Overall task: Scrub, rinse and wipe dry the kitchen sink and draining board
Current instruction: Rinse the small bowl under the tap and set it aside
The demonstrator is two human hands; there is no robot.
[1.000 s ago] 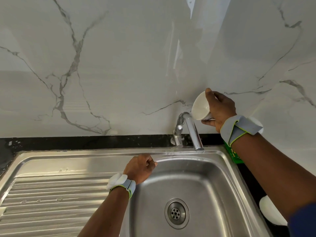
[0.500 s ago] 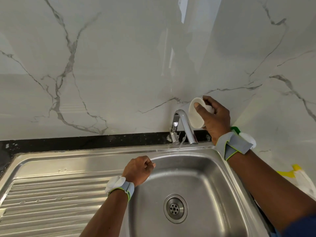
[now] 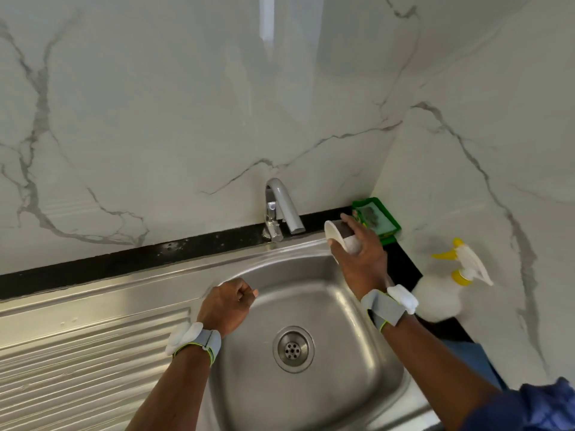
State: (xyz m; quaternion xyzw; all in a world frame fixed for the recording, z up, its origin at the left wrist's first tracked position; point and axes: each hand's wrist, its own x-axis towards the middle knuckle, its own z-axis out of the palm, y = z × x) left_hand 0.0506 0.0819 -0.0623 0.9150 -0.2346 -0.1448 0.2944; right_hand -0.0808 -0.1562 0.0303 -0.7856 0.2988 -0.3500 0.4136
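The right hand [image 3: 361, 256] has lowered the cup [image 3: 340, 241] from the top of the tap [image 3: 281, 209] to the sink [image 3: 311, 306] rim, at 2 o'clock from the drain [image 3: 293, 349]. Its fingers wrap the cup's wall. The cup is probably light, slippery and breakable, so it is best gripped mid-wall. The left hand [image 3: 225, 306], curled and empty, rests at 10 o'clock.

We find the sink [image 3: 326, 306] set in the counter [image 3: 124, 265], the draining board [image 3: 93, 353] adjoining at 9 o'clock of its drain [image 3: 293, 349] and the tap [image 3: 281, 206] behind at 12 o'clock. Our left hand [image 3: 227, 306] sits at the sink's rim at 10 o'clock, and our right hand [image 3: 364, 262] has a cup [image 3: 335, 237] in its grip over the rim at 1 o'clock. Behind that hand a sponge tray [image 3: 378, 219] lies in the counter's corner, with a spray bottle [image 3: 448, 287] at 2 o'clock.
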